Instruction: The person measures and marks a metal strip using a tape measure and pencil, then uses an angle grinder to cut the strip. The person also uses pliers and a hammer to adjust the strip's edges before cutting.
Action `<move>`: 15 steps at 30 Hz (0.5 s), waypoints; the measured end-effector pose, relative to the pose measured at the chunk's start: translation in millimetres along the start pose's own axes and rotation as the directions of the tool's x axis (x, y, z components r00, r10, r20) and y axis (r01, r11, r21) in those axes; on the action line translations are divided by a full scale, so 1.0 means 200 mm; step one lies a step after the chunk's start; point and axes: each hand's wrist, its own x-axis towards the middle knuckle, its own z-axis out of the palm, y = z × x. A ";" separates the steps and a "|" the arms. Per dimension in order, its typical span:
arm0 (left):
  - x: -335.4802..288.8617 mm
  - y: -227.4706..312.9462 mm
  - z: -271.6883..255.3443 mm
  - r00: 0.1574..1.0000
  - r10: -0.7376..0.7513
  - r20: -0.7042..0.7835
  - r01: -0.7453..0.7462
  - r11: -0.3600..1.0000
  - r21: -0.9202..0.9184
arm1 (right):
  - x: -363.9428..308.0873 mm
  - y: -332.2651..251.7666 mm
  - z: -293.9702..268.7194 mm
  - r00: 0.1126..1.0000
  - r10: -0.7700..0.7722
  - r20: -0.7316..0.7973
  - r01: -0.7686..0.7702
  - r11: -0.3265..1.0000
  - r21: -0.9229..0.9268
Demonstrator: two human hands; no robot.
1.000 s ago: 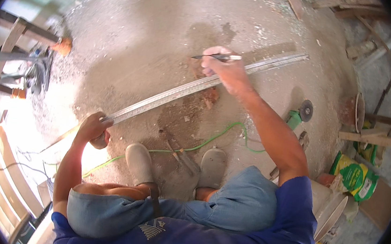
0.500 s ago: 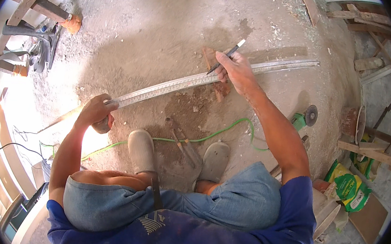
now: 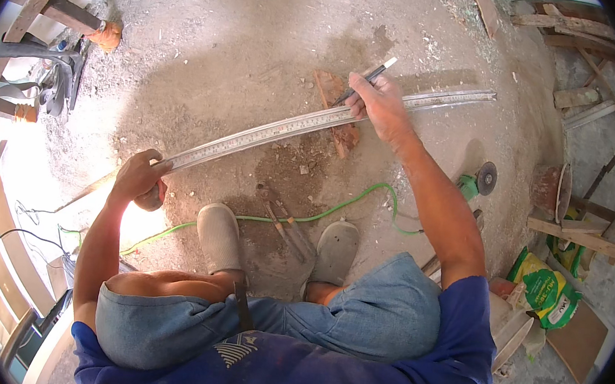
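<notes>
A long, pale metal strip (image 3: 449,100) lies slantwise across the dusty floor, with a tape measure's marked blade (image 3: 276,129) stretched along it. At the strip's left end, my left hand (image 3: 137,174) is closed round the tape measure case (image 3: 151,198), which shows a red part. My right hand (image 3: 383,110) grips a dark marker (image 3: 372,72) with a white end, and rests over the strip right of its middle. The marker's dark tip points down to the left, close to the strip's far edge. A reddish wooden piece (image 3: 343,142) passes under the strip.
Pincers (image 3: 286,223) lie between my shoes, beside a green cord (image 3: 335,211). An angle grinder (image 3: 477,182) sits to the right. Farther right are a bucket (image 3: 552,192), scrap wood (image 3: 577,239) and a green-yellow bag (image 3: 546,293). Wooden legs (image 3: 65,15) and straps stand at left.
My right hand and the marker have shifted slightly right along the strip, and the tip has lifted a little from its edge. My left hand keeps hold of the tape measure.
</notes>
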 end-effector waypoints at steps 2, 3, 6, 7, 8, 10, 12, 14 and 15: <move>-0.01 0.04 -0.02 0.999 -0.024 0.043 0.023 1.000 0.012 | 0.00 0.01 0.00 1.000 0.007 0.010 -0.007 0.999 -0.038; -0.01 0.03 -0.01 1.000 -0.002 -0.003 0.003 1.000 0.015 | 0.00 0.01 0.01 1.000 0.011 0.014 -0.010 0.998 -0.057; -0.02 0.00 0.02 0.994 0.024 -0.106 -0.022 1.000 0.019 | 0.00 0.01 0.02 1.000 0.012 0.002 -0.012 0.998 -0.062; -0.01 -0.01 0.02 0.993 0.015 -0.113 -0.013 1.000 0.014 | 0.00 0.01 0.02 1.000 0.017 -0.002 -0.017 0.998 -0.061; -0.01 -0.01 0.02 0.993 0.006 -0.120 -0.005 1.000 0.008 | 0.00 0.01 0.01 1.000 0.022 -0.005 -0.022 0.998 -0.061; -0.01 -0.01 0.02 0.992 0.015 -0.126 -0.013 1.000 0.018 | 0.01 0.02 0.01 1.000 0.023 -0.010 -0.024 0.997 -0.068; 0.00 -0.01 0.01 0.994 0.012 -0.108 -0.010 1.000 0.022 | 0.01 0.03 0.00 1.000 0.016 -0.014 -0.017 0.996 -0.082; 0.02 -0.02 0.01 0.998 -0.006 -0.067 0.007 1.000 0.017 | 0.01 0.03 0.00 1.000 0.018 -0.013 -0.019 0.997 -0.079; 0.02 -0.02 0.01 0.998 -0.002 -0.064 0.002 1.000 -0.001 | 0.01 0.04 -0.01 1.000 0.019 -0.013 -0.020 0.997 -0.077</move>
